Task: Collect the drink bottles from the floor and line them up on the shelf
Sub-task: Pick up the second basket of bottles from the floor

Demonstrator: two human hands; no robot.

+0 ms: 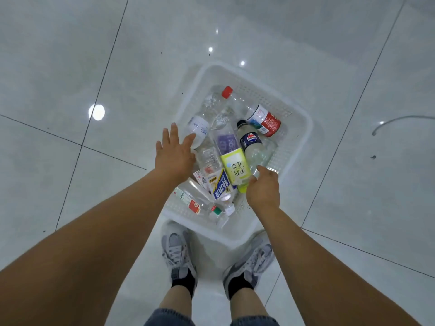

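Your two hands reach down to a white basket [303, 128] of drink bottles [226, 142] on the floor [70, 67].
Your left hand [175, 154] is loose and flat, fingers spread, holding nothing, right by a clear bottle with a white label [200, 130] at the basket's left side. Your right hand [263, 188] has its fingers bent down at the bottom ends of the yellow label bottle [235, 168] and the black cap bottle [253, 144]; you cannot tell if it grips one. All the bottles lie on their sides in the basket, a red cap bottle [227, 92] at the far end. Your grey shoes [179, 252] stand just beside the near rim.
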